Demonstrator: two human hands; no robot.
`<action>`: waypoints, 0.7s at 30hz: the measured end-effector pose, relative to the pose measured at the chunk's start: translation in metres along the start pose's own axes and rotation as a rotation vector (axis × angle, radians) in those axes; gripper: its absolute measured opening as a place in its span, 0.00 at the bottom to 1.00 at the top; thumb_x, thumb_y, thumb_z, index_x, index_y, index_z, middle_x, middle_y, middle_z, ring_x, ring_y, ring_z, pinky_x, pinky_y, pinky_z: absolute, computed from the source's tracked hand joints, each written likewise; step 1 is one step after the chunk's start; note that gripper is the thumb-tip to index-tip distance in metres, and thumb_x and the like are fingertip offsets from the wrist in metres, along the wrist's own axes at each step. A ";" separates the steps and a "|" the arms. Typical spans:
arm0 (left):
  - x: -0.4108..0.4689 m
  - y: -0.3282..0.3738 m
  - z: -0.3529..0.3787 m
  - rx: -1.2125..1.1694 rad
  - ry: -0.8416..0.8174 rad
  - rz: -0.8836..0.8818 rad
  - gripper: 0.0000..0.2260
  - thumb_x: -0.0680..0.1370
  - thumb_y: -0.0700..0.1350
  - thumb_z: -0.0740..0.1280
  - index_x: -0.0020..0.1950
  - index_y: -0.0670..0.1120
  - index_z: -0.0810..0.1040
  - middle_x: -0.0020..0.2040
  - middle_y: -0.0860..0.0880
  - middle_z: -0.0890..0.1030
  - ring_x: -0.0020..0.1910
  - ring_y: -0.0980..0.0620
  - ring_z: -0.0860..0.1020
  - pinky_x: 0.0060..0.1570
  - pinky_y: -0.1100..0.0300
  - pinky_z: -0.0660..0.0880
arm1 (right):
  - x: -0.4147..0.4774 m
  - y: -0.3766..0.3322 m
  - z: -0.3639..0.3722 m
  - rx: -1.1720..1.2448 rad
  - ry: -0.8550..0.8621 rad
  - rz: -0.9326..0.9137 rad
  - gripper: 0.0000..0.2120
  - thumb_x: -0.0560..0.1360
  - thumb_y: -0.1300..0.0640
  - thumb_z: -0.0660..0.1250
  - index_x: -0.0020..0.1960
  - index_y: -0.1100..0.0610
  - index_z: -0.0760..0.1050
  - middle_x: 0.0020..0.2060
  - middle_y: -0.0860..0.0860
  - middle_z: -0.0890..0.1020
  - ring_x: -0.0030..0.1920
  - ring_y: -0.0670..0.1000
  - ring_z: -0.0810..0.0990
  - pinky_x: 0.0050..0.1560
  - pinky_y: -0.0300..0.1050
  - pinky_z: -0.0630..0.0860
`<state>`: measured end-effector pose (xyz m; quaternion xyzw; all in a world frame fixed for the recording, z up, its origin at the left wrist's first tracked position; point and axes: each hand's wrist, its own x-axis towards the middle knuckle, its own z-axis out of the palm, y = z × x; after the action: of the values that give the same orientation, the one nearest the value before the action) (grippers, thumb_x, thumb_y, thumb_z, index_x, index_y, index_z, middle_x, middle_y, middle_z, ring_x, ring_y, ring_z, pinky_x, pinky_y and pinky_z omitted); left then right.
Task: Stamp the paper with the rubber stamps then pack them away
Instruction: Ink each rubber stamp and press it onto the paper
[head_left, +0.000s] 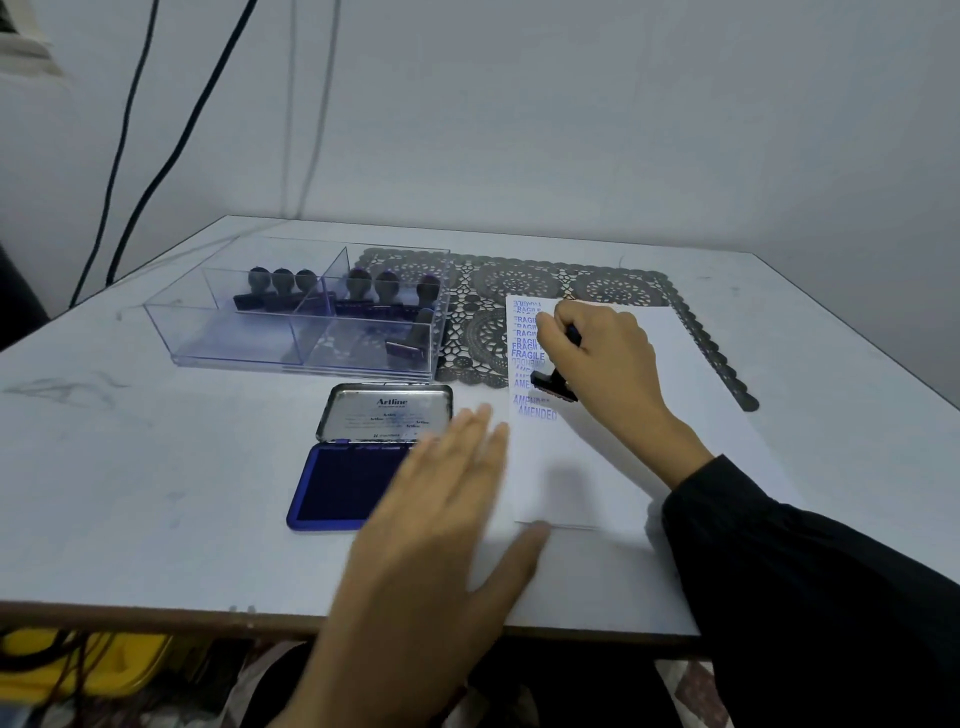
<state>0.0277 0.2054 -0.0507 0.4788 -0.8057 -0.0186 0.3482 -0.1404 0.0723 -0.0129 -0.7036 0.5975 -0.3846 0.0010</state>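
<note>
A white paper (623, 447) lies on the table, its left side covered in blue FRAGILE and AMENDED prints. My right hand (602, 353) grips a dark rubber stamp (555, 387) by the handle, the base tilted just above the prints. My left hand (447, 504), blurred, has straight spread fingers over the table between the paper and the open blue ink pad (337, 486); it holds nothing. Several more stamps (358, 291) stand in the clear organiser box (249, 338) at the back left.
The ink pad's metal lid (384, 413) stands open behind the pad. A dark lace mat (519, 280) lies under the paper and the box's right side. Black cables (140, 156) hang at the back left. The table's front edge (156, 616) runs near me.
</note>
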 end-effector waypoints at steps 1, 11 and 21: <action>-0.002 -0.010 -0.010 -0.024 0.021 -0.049 0.30 0.76 0.62 0.57 0.73 0.46 0.67 0.74 0.54 0.63 0.74 0.63 0.56 0.72 0.63 0.52 | -0.001 -0.002 0.001 0.003 -0.007 -0.002 0.19 0.76 0.54 0.60 0.30 0.55 0.57 0.24 0.51 0.62 0.30 0.52 0.60 0.31 0.46 0.56; -0.014 -0.127 -0.072 -0.011 0.003 -0.490 0.36 0.69 0.73 0.51 0.73 0.59 0.65 0.74 0.55 0.65 0.73 0.50 0.63 0.70 0.42 0.61 | -0.021 -0.059 0.015 0.139 -0.104 -0.166 0.19 0.79 0.51 0.58 0.31 0.55 0.62 0.25 0.50 0.68 0.28 0.48 0.63 0.29 0.44 0.61; -0.021 -0.141 -0.065 0.070 -0.125 -0.409 0.28 0.74 0.66 0.50 0.70 0.59 0.70 0.73 0.62 0.64 0.69 0.68 0.56 0.69 0.65 0.48 | -0.025 -0.113 0.052 0.210 -0.293 -0.357 0.20 0.76 0.53 0.61 0.28 0.53 0.58 0.23 0.50 0.63 0.25 0.48 0.62 0.28 0.43 0.61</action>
<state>0.1788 0.1654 -0.0640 0.6419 -0.7120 -0.0906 0.2698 -0.0169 0.1018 -0.0102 -0.8422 0.4141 -0.3325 0.0929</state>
